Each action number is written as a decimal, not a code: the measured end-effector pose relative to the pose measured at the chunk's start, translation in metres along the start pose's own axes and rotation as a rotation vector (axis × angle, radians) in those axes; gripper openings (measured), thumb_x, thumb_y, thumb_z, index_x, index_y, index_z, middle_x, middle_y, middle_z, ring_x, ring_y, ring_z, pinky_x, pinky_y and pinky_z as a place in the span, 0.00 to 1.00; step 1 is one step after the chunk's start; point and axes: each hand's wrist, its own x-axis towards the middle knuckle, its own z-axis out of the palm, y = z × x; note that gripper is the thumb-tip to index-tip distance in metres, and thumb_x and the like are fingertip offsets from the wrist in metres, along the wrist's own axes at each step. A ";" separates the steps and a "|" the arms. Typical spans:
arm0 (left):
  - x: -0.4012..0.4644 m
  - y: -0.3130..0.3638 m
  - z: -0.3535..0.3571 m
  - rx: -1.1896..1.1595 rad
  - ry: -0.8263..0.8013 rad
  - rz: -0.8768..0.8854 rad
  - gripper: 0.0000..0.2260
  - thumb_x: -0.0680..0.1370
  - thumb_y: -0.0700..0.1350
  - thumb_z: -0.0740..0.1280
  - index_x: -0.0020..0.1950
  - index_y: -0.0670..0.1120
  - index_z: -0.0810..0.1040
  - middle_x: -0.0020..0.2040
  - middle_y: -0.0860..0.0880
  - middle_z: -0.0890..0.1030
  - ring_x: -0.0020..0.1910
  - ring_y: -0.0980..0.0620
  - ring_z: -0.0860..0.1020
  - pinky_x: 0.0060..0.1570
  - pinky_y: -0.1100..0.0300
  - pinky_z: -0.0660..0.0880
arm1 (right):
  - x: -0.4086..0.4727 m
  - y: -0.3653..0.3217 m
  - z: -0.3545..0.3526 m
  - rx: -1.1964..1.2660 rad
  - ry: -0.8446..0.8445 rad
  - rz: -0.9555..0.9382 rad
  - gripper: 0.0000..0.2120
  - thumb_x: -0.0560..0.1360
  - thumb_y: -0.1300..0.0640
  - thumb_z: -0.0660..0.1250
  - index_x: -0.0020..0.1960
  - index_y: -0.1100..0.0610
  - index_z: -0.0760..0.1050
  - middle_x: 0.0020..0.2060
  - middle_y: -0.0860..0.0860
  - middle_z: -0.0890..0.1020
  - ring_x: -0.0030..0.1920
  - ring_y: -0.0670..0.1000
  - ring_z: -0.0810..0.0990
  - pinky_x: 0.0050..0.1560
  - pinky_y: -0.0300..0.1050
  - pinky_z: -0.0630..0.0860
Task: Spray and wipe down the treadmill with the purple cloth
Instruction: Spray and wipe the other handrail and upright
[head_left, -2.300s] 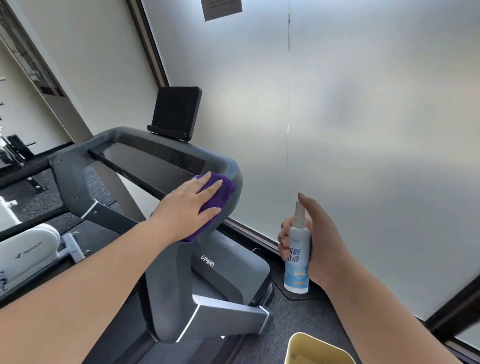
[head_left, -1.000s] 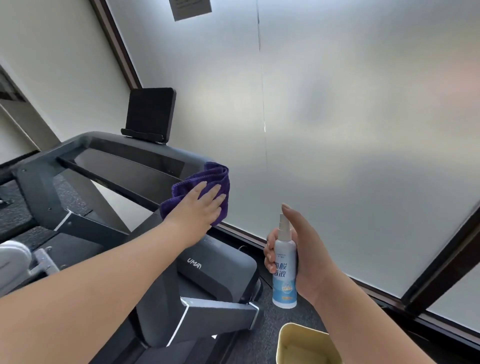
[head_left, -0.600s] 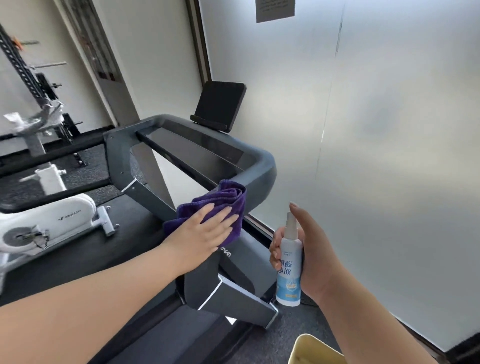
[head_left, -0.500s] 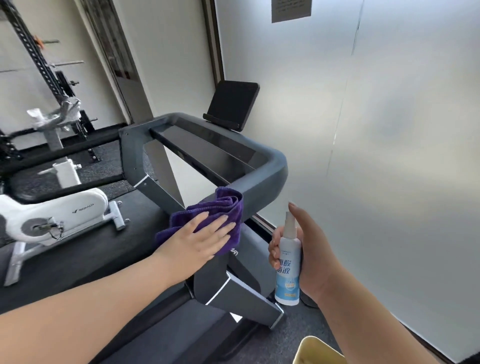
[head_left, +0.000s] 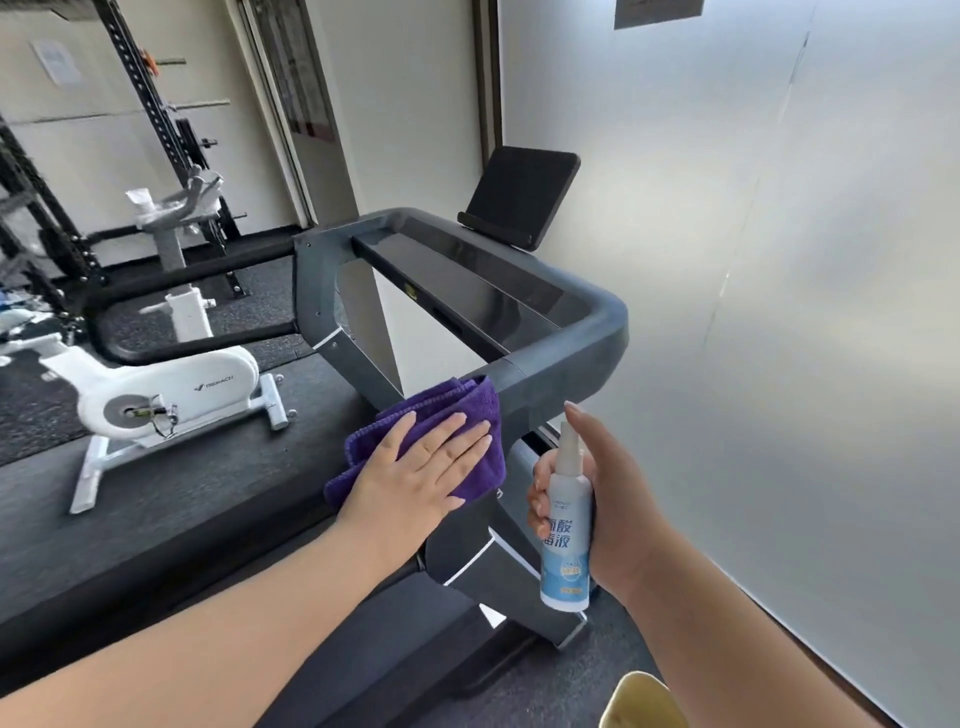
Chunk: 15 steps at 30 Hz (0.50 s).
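The dark grey treadmill (head_left: 566, 332) fills the middle of the view, its handrail frame bending round at the right and a black screen (head_left: 522, 200) standing on top. A folded purple cloth (head_left: 467, 410) lies against the near right upright, just below the rail's corner. My left hand (head_left: 421, 478) presses flat on the cloth with straight fingers. My right hand (head_left: 602, 493) grips a white and blue spray bottle (head_left: 566, 525) upright, to the right of the upright, forefinger raised over the nozzle.
A frosted glass wall (head_left: 779, 260) runs close along the treadmill's right side. A white exercise bike (head_left: 166, 395) stands left on the black floor, with a dark rack (head_left: 47, 218) behind it. A yellow container rim (head_left: 644, 701) shows at the bottom edge.
My left hand has slid the cloth from the rail's top corner down onto the right upright. The view has swung left, showing the bike and rack. The bottle stays held upright.
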 end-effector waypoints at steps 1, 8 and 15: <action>0.006 0.002 -0.002 -0.017 0.006 -0.021 0.37 0.83 0.63 0.56 0.85 0.48 0.44 0.85 0.51 0.43 0.83 0.47 0.42 0.79 0.39 0.43 | -0.001 0.000 -0.003 -0.002 0.006 0.001 0.30 0.75 0.35 0.65 0.33 0.63 0.71 0.26 0.59 0.73 0.25 0.55 0.71 0.29 0.41 0.73; 0.058 0.015 -0.013 -0.105 -0.051 -0.085 0.38 0.85 0.60 0.54 0.84 0.46 0.35 0.84 0.49 0.35 0.83 0.45 0.40 0.78 0.39 0.41 | -0.007 -0.007 -0.032 0.028 0.060 -0.053 0.30 0.72 0.34 0.67 0.33 0.62 0.72 0.28 0.59 0.72 0.26 0.56 0.70 0.31 0.43 0.72; 0.146 0.023 -0.039 -0.238 -0.206 -0.112 0.36 0.86 0.59 0.53 0.83 0.47 0.34 0.85 0.49 0.40 0.83 0.44 0.46 0.80 0.44 0.50 | -0.012 -0.012 -0.054 0.058 0.095 -0.081 0.30 0.75 0.34 0.65 0.33 0.62 0.71 0.27 0.59 0.72 0.26 0.56 0.70 0.30 0.43 0.72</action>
